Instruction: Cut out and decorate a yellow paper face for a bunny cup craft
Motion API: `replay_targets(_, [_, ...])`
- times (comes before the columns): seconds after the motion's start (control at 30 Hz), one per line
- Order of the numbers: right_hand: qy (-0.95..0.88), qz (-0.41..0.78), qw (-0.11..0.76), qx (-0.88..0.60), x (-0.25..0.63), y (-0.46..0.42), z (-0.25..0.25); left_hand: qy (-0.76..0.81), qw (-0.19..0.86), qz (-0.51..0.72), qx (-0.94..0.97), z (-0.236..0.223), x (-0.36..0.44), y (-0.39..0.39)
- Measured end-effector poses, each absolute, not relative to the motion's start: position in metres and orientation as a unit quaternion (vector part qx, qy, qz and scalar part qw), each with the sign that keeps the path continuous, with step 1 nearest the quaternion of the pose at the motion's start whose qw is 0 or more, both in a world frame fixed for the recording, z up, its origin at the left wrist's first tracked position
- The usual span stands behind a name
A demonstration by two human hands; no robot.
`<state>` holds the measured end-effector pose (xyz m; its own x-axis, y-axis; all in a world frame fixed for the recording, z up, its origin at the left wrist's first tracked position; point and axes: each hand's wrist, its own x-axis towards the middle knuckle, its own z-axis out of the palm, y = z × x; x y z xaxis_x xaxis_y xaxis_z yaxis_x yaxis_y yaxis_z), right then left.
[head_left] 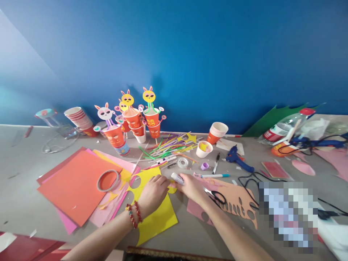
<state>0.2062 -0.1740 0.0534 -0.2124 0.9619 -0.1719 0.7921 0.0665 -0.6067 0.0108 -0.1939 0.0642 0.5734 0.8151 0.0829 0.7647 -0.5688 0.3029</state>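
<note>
In my right hand (190,186) is a white glue stick (177,178), its end pointing up and left. My left hand (154,190), with beaded bracelets at the wrist, has its fingers closed at the edge of a small yellow paper piece (172,189). That piece sits between my two hands, partly covered by the fingers. Beneath my left hand and forearm lies a yellow sheet (157,221) with round holes cut out. A purple cap (204,166) stands on the table beyond my right hand.
Decorated red cups (112,134) with rabbit heads stand at the back. Orange sheets (73,181) and a tape roll (108,180) lie left. Scissors (217,197), cut peach paper (239,199), a blue glue gun (236,158) with its cable, and a bottle (288,125) are right.
</note>
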Motion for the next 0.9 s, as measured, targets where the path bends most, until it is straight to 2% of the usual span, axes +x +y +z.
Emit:
replay_targets(0.5, [-0.655, 0.409, 0.183, -0.608, 0.217, -0.185, 0.056, 0.450, 0.079, 0.087, 0.885, 0.050, 0.019, -0.183])
replay_targets(0.9, [-0.657, 0.444, 0.188, -0.579, 0.215, -0.186, 0.060, 0.432, 0.100, 0.069, 0.894, 0.059, 0.020, -0.171])
